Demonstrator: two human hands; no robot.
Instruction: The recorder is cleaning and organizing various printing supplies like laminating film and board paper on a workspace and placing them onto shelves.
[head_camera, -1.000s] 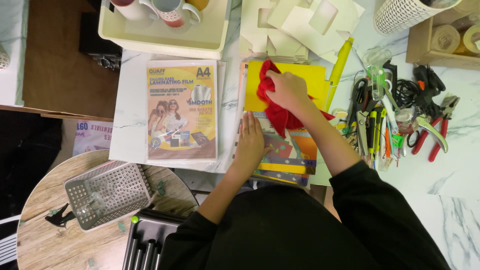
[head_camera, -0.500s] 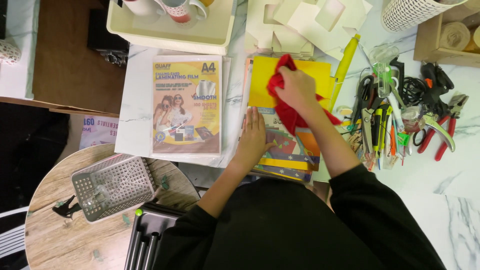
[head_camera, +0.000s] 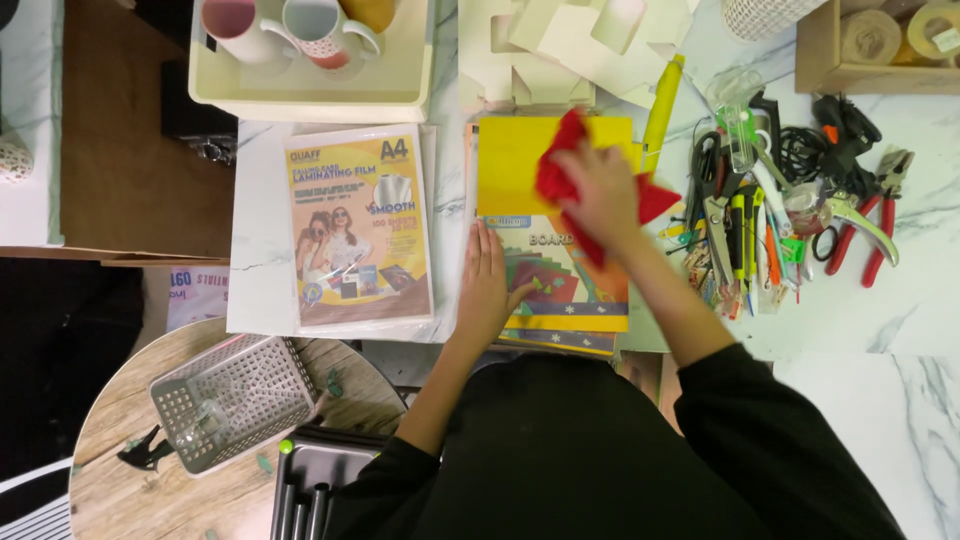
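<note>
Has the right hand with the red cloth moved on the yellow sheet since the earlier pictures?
Yes. The right hand with the red cloth went up the yellow sheet, farther from the left hand.

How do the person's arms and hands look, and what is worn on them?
Both arms wear black sleeves pushed up near the elbows, leaving the forearms bare. The left hand and the right hand are bare, without gloves; no rings, watch or bracelets are visible.

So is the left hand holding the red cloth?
No, the left hand lies flat on the coloured card pack; the right hand holds the red cloth.
</note>
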